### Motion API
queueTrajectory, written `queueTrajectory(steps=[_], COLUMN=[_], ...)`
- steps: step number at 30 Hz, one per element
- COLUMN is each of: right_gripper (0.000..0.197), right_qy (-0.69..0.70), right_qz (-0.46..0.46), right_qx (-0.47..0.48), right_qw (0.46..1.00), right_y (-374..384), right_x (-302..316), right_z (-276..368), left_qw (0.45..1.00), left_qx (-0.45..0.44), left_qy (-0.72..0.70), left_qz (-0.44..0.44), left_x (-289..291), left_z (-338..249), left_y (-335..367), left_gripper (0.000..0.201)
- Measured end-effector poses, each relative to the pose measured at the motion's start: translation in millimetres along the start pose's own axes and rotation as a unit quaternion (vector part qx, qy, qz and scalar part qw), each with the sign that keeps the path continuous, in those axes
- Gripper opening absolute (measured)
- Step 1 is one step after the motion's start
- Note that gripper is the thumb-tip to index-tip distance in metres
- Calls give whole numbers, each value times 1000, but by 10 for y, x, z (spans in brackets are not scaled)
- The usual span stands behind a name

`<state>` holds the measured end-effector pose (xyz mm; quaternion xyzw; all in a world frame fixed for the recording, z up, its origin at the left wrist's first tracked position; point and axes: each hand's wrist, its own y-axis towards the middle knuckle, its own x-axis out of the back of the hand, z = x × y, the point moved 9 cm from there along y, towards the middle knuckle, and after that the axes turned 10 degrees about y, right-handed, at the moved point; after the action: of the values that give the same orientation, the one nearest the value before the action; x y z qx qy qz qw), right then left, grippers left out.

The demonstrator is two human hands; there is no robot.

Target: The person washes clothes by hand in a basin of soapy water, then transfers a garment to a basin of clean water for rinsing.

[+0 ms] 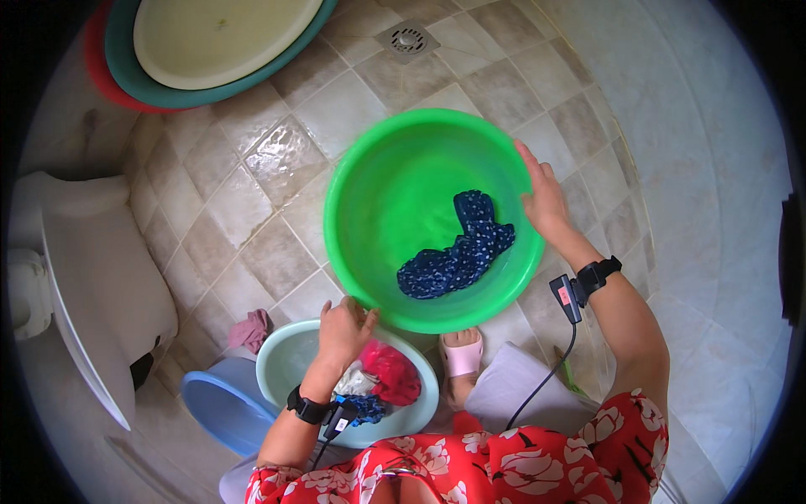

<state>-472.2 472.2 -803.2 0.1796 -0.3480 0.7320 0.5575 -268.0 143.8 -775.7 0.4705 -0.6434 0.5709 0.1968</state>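
Red floral top [529, 462] filling lower edge, left hand [341, 334] gripping near-left rim of green basin [386, 189], right hand [546, 200] gripping its right rim, 1 dark-blue dotted cloth [460, 262] lying inside it, pale-green tub [290, 357] sitting below left hand, holding red, white and blue cloths [393, 376]

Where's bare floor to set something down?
Bare brownish floor tiles lie between the white toilet and round green plastic tub, beyond the crumpled pink cloth; one part looks wet. Crowded: the tub's near side, with oval pale basin of clothes, blue plastic basin and pink-slippered foot.
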Motion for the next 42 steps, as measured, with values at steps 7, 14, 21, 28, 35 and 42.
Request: queueTrajectory(steps=[7, 14, 21, 28, 35, 42], right_gripper=[68, 59, 58, 47, 15, 21], right_qy=[36, 444, 415, 433, 590, 629], right_qz=[-141, 31, 96, 111, 116, -139], right_qx=[52, -187, -154, -116, -273, -393], right_qw=[988, 876, 892, 887, 751, 656], right_y=[12, -61, -328, -995, -2118, -2231], right_x=[-267, -1172, -1294, -1592, -1748, -1415], right_z=[680, 981, 1644, 2159, 1694, 437], left_qw=[989, 939, 783, 611, 566, 616], left_qx=[24, 56, 150, 174, 124, 145], left_qy=[-59, -294, -599, -765, -815, -774], left_qz=[-130, -167, -70, -109, -19, 17], left_x=[669, 860, 700, 428, 173, 65], left_z=[102, 525, 952, 1304, 613, 357], left_y=[12, -365, -1206, -2095, -2149, -1477], left_gripper=[32, 30, 29, 23, 22, 23])
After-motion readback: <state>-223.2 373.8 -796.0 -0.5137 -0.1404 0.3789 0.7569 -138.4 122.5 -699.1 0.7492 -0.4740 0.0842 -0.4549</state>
